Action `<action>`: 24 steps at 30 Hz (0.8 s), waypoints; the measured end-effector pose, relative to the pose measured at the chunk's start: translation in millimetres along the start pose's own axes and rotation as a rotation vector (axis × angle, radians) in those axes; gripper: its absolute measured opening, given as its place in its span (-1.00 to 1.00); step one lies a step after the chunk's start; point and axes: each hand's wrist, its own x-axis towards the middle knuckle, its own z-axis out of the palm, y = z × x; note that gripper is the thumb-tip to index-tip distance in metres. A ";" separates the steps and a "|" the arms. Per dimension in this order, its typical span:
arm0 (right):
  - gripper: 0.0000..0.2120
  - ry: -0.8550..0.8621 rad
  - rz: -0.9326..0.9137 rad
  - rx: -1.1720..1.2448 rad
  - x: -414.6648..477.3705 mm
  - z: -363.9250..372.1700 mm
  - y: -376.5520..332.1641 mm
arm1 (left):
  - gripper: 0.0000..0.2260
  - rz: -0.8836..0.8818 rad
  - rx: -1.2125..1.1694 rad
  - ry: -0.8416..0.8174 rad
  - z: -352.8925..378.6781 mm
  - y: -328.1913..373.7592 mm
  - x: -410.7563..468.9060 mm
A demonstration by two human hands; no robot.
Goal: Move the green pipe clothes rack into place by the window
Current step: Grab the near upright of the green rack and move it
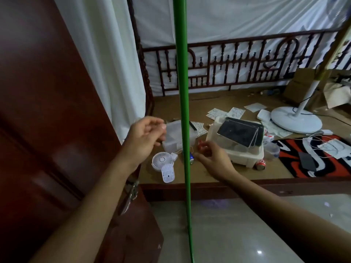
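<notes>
Head view: green pipe point(182, 111) of the clothes rack stands upright in the middle, running from top edge down to the tiled floor point(237, 234) near the bed's edge. Left hand point(147, 134) sits just left of the pipe, fingers loosely curled, holding nothing. Right hand point(212, 158) is just right of it, lower, fingers half open, not on the pipe either. Both hands look freed, apart from the pipe.

Step, as I read it: between grips, w/ the pipe standing on its own. No window is plainly seen, so placement can't be judged. Next move prob. calls for both hands closing on the upright, then walking it over w/o clipping the dark wooden door point(47, 111) at left or the bed rail point(237, 63) behind.

Containers on the bed: clear plastic box point(174, 135) behind the pipe, contents unclear. White bin point(245, 154) to the right carries dark flat tablets point(241, 132) stacked on top; inside can't be seen. A small white fan point(162, 161) lies near.
</notes>
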 end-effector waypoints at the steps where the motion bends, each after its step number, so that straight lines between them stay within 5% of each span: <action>1: -0.53 0.017 0.004 -0.007 9.7 3.6 -6.4 | -0.90 0.037 0.004 0.011 0.7 8.5 10.8; 5: -0.41 0.006 0.011 0.049 34.4 17.9 -29.5 | -0.72 0.112 -0.018 -0.002 7.5 43.1 53.3; 10: -0.63 0.015 0.032 0.088 54.1 36.9 -36.0 | -0.50 0.161 -0.069 -0.126 25.5 71.7 95.3; 14: -0.85 0.008 0.013 0.075 62.0 38.3 -27.2 | -0.68 0.188 -0.121 -0.123 47.2 79.2 110.9; 24: -0.88 0.216 -0.031 0.376 40.6 2.9 18.1 | -0.66 0.358 -0.317 -0.313 113.4 98.4 119.4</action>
